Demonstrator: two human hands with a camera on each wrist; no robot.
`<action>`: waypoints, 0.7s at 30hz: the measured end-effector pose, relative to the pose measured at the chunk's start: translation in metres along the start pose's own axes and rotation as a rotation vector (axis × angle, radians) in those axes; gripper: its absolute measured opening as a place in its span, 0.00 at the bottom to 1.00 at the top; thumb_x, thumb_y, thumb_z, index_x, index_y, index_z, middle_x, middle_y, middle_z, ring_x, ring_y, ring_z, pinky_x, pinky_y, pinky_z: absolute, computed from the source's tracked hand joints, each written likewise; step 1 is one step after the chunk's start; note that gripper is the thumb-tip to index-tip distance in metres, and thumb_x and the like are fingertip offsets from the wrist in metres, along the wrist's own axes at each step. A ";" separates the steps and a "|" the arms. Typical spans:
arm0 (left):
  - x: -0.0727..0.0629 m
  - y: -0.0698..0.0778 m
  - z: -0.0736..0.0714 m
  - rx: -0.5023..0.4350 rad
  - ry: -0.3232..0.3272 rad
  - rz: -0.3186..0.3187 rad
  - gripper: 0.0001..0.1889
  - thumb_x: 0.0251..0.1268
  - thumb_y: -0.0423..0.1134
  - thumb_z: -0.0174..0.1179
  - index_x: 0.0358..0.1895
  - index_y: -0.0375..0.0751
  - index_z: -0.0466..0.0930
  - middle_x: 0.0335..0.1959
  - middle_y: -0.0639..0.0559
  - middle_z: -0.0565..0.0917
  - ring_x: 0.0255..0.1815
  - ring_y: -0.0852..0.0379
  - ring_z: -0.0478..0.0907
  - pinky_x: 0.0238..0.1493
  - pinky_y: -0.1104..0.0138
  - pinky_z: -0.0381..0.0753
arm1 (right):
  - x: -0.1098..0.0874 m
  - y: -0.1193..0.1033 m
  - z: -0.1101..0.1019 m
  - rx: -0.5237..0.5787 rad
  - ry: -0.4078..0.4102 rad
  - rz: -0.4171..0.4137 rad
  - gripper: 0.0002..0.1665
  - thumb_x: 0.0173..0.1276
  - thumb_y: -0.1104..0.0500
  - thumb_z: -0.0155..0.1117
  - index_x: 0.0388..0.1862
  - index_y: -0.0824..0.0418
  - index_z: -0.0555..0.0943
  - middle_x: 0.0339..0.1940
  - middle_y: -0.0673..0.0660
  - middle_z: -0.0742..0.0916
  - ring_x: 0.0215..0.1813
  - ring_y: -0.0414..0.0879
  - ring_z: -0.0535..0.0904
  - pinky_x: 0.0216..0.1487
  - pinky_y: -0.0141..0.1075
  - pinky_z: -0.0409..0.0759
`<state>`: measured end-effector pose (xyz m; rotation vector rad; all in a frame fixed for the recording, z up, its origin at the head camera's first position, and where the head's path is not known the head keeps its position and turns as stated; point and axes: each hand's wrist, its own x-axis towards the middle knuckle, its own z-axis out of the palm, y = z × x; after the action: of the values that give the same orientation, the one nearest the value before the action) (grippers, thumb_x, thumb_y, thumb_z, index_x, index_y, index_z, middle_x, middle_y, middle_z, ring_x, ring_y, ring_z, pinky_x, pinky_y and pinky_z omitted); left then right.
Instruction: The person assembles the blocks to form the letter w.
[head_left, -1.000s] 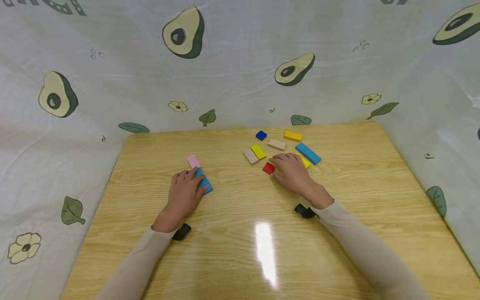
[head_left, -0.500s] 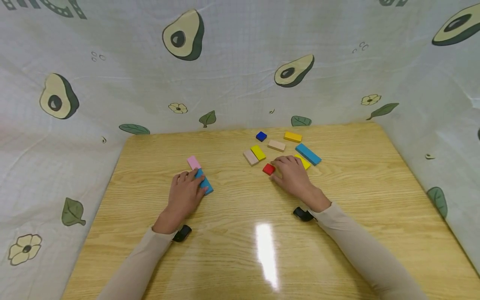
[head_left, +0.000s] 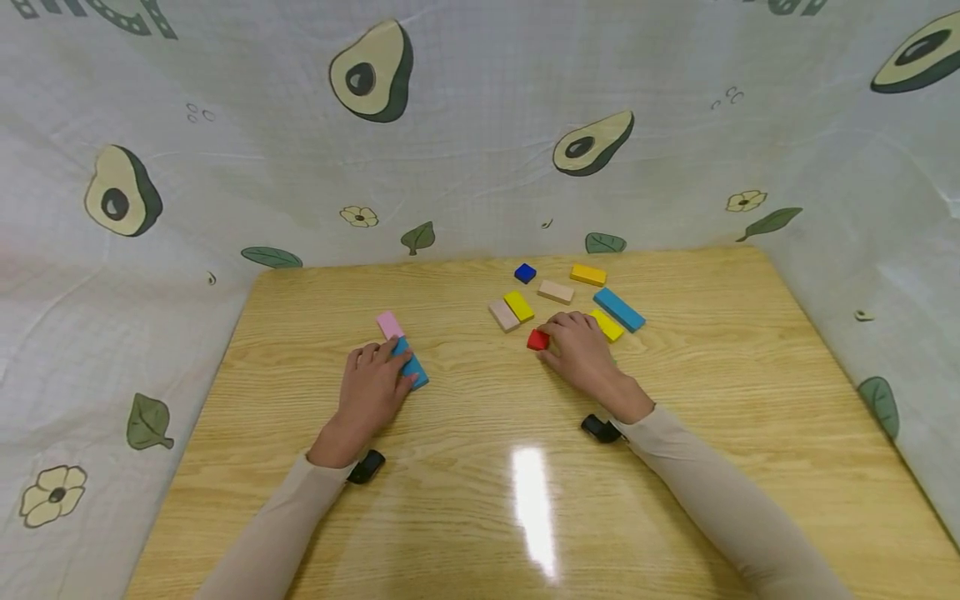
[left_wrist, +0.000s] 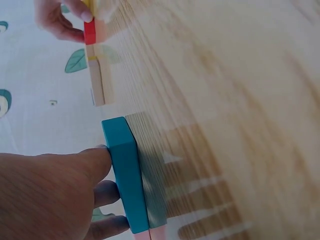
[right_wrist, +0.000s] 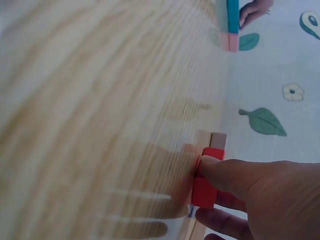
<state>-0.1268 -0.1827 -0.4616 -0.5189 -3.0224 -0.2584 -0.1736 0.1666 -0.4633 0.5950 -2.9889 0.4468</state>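
Note:
My left hand (head_left: 371, 385) rests on a long blue block (left_wrist: 130, 180), thumb and fingertips touching its top. A pink block (head_left: 390, 325) lies end to end with the far end of this blue block. My right hand (head_left: 579, 354) pinches a red block (right_wrist: 205, 192) between thumb and fingers; the hand partly hides the block. In the right wrist view a red part also shows beyond the thumb, and I cannot tell whether it is the same block. A yellow block (head_left: 607, 326) lies just right of the right hand's fingers.
Beyond the right hand lie a pale block (head_left: 503, 316) beside a yellow block (head_left: 519, 306), a small dark blue block (head_left: 525, 273), a beige block (head_left: 556, 291), an orange-yellow block (head_left: 588, 275) and a blue block (head_left: 619, 309). A patterned cloth (head_left: 465, 167) surrounds the wooden table (head_left: 465, 467).
My right hand has shifted slightly left and its fingers have come together on the red block. My left hand stays on the blue block.

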 end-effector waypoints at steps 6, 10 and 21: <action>-0.001 0.000 0.001 0.005 0.016 0.002 0.26 0.77 0.48 0.65 0.69 0.36 0.81 0.72 0.34 0.76 0.67 0.33 0.73 0.69 0.40 0.69 | 0.001 -0.002 0.001 -0.011 0.027 -0.027 0.22 0.68 0.57 0.79 0.58 0.65 0.88 0.52 0.62 0.88 0.60 0.62 0.79 0.68 0.58 0.72; 0.000 0.000 0.001 -0.004 0.008 -0.002 0.26 0.78 0.48 0.64 0.70 0.37 0.81 0.73 0.35 0.76 0.68 0.34 0.72 0.70 0.40 0.68 | 0.001 -0.004 0.001 0.000 0.029 -0.037 0.22 0.68 0.58 0.79 0.57 0.66 0.88 0.52 0.62 0.89 0.63 0.63 0.77 0.67 0.59 0.73; 0.000 0.001 0.000 0.006 0.010 0.002 0.26 0.77 0.48 0.65 0.70 0.37 0.81 0.74 0.35 0.74 0.68 0.34 0.73 0.70 0.41 0.69 | 0.004 -0.029 -0.005 0.015 0.004 -0.087 0.21 0.68 0.56 0.80 0.56 0.64 0.90 0.53 0.60 0.90 0.63 0.61 0.77 0.65 0.57 0.75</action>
<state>-0.1268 -0.1821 -0.4617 -0.5180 -3.0116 -0.2516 -0.1661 0.1406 -0.4499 0.7209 -2.9443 0.4639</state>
